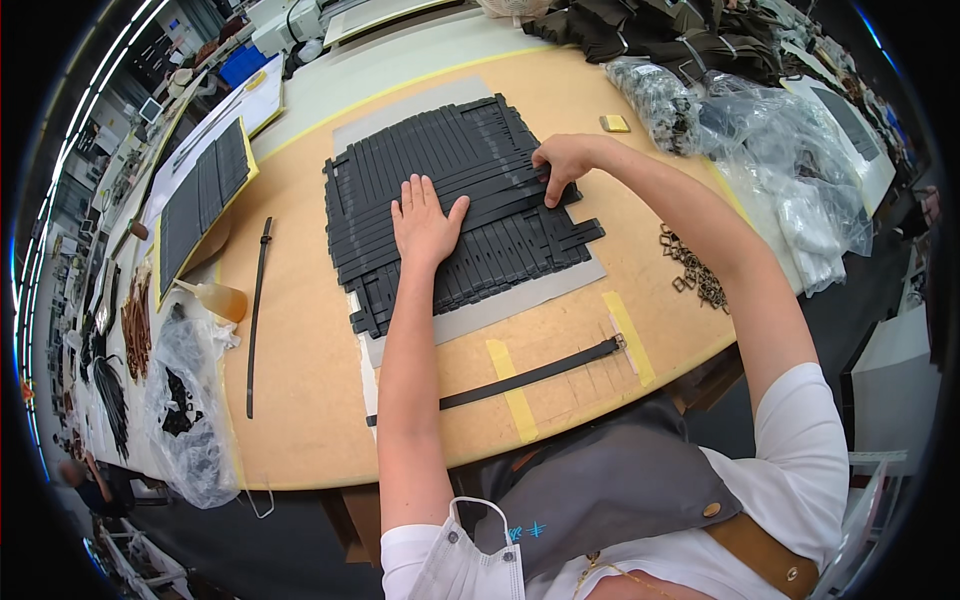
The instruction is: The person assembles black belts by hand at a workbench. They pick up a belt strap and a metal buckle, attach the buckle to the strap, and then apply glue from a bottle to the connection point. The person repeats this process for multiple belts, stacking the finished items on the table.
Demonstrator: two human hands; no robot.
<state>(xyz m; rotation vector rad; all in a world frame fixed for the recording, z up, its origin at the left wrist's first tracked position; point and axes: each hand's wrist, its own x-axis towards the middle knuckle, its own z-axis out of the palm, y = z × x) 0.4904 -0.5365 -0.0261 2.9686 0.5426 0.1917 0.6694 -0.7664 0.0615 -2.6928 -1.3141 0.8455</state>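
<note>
Rows of black leather straps point(480, 268) lie side by side on a grey sheet point(520, 300), with more straps laid crosswise over them. My left hand point(424, 222) presses flat on these straps, fingers stretched out. At the right side of the bundle, my right hand point(565, 165) grips the ends of the crosswise straps between thumb and curled fingers. Nearer to me, a single black strap with a buckle point(530, 379) lies across yellow tape, partly under my left forearm. Another narrow black strap point(257, 320) rests to the left.
Loose metal buckles point(693, 270) lie on the right, near clear plastic bags point(780, 150). A bottle of amber liquid point(222, 300) and a plastic bag of black parts point(185, 420) stand left. Behind them leans a board with black strips point(205, 195). Dark pieces point(660, 35) are heaped far right.
</note>
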